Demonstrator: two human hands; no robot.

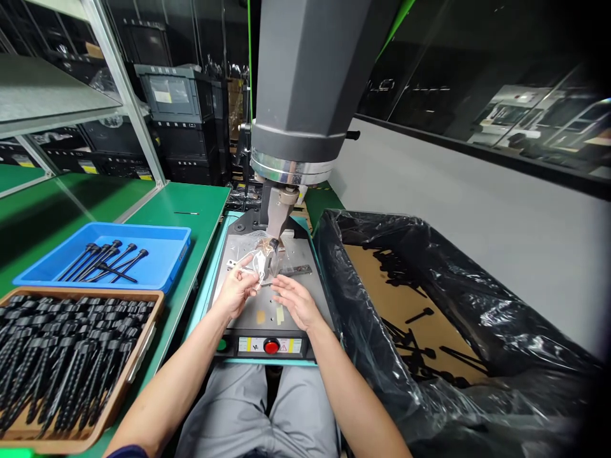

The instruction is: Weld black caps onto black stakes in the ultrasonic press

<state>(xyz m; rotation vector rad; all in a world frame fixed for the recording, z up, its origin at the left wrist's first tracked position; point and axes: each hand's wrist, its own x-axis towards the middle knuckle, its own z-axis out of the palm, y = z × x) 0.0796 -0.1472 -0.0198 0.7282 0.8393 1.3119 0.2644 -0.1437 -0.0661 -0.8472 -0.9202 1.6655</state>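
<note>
In the upper left of the frame, a labelled grey plastic crate point(180, 102) sits on black crates point(184, 143) beyond a slanting metal upright point(125, 92); at upper right, dark glazing point(429, 70) tops a pale wall point(429, 178).

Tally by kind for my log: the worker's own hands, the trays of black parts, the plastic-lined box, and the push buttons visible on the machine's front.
Hands: 2 (left hand, right hand)
Trays: 2 (blue tray, brown tray)
Lined box: 1 (black-lined box)
Visible buttons: 2 (red button, green button)
Total: 7
</note>
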